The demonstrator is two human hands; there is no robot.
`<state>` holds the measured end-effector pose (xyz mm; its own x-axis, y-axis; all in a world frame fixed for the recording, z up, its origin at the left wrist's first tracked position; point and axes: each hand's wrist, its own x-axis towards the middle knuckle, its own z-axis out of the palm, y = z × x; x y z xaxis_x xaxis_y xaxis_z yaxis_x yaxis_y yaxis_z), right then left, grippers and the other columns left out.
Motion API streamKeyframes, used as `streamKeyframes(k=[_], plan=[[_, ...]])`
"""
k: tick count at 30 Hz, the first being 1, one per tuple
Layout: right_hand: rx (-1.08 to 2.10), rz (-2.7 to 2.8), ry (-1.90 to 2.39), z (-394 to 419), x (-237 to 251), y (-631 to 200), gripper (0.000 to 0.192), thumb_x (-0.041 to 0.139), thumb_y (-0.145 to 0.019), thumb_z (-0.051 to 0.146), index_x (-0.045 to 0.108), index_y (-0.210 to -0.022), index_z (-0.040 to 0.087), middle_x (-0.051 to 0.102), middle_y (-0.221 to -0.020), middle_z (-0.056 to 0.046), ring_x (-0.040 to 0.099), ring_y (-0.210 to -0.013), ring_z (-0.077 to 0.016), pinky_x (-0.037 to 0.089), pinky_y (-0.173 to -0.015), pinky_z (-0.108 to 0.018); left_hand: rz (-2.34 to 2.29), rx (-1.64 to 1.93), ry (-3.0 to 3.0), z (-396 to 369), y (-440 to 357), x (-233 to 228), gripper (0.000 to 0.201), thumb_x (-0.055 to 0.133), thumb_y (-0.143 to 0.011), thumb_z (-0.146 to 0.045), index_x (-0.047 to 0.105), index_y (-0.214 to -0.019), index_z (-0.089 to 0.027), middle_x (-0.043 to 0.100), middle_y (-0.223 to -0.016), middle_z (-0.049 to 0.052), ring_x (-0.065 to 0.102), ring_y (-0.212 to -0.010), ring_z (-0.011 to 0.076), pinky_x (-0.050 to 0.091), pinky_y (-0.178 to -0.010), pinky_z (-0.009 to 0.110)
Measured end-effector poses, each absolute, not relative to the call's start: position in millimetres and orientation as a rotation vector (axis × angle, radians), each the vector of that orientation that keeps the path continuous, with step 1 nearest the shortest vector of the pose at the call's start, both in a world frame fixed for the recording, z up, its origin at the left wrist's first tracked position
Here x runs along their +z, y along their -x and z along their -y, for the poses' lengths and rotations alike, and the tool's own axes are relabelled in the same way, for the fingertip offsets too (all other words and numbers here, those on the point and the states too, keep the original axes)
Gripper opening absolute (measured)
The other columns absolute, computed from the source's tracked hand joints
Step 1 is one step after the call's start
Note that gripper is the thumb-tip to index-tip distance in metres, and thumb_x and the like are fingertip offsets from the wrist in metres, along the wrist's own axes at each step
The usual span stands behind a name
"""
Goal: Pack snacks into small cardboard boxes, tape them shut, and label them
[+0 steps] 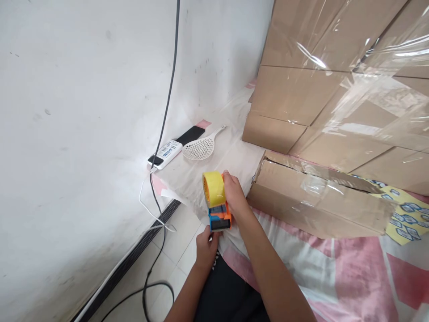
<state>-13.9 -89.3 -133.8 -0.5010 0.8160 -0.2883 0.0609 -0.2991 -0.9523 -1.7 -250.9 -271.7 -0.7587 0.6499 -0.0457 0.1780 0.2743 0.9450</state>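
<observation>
1. The right hand (234, 192) is wrapped around the side of an orange and blue plastic tape dispenser (219, 217), with its grip closed on the body just beside the roll.
2. A roll of yellow packing tape (213, 188) sits upright on the dispenser's top end, and the dispenser is held in the air above the edge of the bed.
3. The left hand (206, 248) is just below the dispenser's lower end, with its fingers curled and its fingertips pinching at the blade end; whether they hold a tape end cannot be told.
4. The bed (351, 268) is covered with a pink and white patterned sheet, and a thin clear plastic sheet (231, 156) lies over the far part.
5. A flat, taped brown cardboard box (318, 201) lies on the bed just right of the right hand.
6. Behind it stands a stack of brown cardboard boxes wrapped in clear film (335, 85).
7. A white perforated plastic scoop (200, 146) lies on the plastic sheet beyond the hands.
8. Beside the scoop are a white power bank (166, 154) and a black phone (190, 134), close to the white wall (83, 112).
9. A black cable (167, 89) runs down the wall to the tiled floor (174, 250).
</observation>
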Motion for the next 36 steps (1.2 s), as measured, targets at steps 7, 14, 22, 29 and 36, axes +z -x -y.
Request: streamKeyframes(k=[7, 14, 22, 29, 36], plan=[[2.019, 1.305, 1.107, 83.2, -126.5, 17.8, 0.028, 0.049, -0.090, 0.047, 0.057, -0.078, 0.022, 0.058, -0.060, 0.002, 0.057, -0.059, -0.0182, 0.044, -0.057, -0.029, -2.181, 1.473, -0.640, 258.7, 16.4, -296.7, 0.045, 0.055, -0.084, -0.063, 0.056, -0.064, -0.022, 0.066, -0.060, 0.005, 0.059, -0.059, 0.0198, 0.044, -0.061, 0.030], [1.813, 1.340, 1.031, 86.9, -117.6, 33.2, 0.040, 0.048, -0.090, 0.060, 0.052, -0.074, 0.023, 0.053, -0.061, 0.002, 0.053, -0.058, -0.0169, 0.042, -0.056, -0.028, -2.172, 1.484, -0.559, 309.6, 27.1, -290.9, 0.050, 0.059, -0.087, -0.066, 0.060, -0.068, -0.020, 0.061, -0.059, 0.001, 0.046, -0.052, 0.0138, 0.035, -0.055, 0.025], [1.519, 1.170, 1.007, 50.3, -112.6, 87.1, 0.041, 0.031, -0.099, 0.053, 0.052, -0.082, 0.023, 0.063, -0.084, -0.004, 0.061, -0.073, -0.0172, 0.049, -0.069, -0.030, -2.216, 1.643, -0.384, 354.5, 34.8, -267.3, 0.049, 0.064, -0.086, -0.065, 0.058, -0.069, -0.019, 0.057, -0.057, 0.000, 0.046, -0.053, 0.0136, 0.034, -0.054, 0.025], [1.593, 1.280, 0.950, 53.6, -116.2, 74.2, 0.040, 0.040, -0.096, 0.058, 0.054, -0.087, 0.021, 0.061, -0.084, -0.003, 0.061, -0.074, -0.0173, 0.051, -0.067, -0.029, -2.109, 1.721, -0.395, 345.9, 38.8, -232.3, 0.051, 0.066, -0.082, -0.068, 0.060, -0.072, -0.018, 0.055, -0.056, -0.001, 0.049, -0.053, 0.0135, 0.038, -0.054, 0.024], [1.723, 1.708, 0.661, 111.1, -92.6, -15.1, 0.026, 0.068, -0.084, 0.045, 0.067, -0.081, 0.020, 0.069, -0.086, -0.005, 0.065, -0.087, -0.0210, 0.052, -0.086, -0.034, -1.992, 1.673, -0.617, 319.2, 28.1, -186.1, 0.045, 0.064, -0.087, -0.061, 0.063, -0.075, -0.018, 0.053, -0.054, -0.002, 0.047, -0.051, 0.0122, 0.037, -0.052, 0.023]])
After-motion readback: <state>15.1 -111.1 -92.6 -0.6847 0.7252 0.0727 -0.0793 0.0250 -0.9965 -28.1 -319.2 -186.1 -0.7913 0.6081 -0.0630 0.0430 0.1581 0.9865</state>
